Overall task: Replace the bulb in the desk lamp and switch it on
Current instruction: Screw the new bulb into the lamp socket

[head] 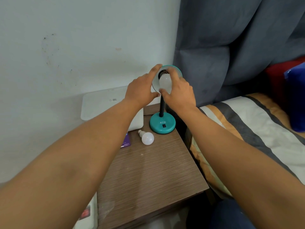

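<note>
A teal desk lamp stands at the back of a wooden bedside table, its round base [162, 125] carrying a black switch [164, 125]. The lamp shade [177, 70] faces me. My left hand [142, 90] grips the shade's left rim. My right hand [179, 91] is closed around a white bulb [165, 81] whose base sits at the dark socket inside the shade. A second white bulb [146, 137] lies loose on the table, left of the lamp base.
A white flat box [102, 103] leans by the wall behind the table [148, 171]. A purple card [126, 142] lies beside the loose bulb. A bed with a striped sheet [247, 129] borders the table on the right; grey padded headboard behind.
</note>
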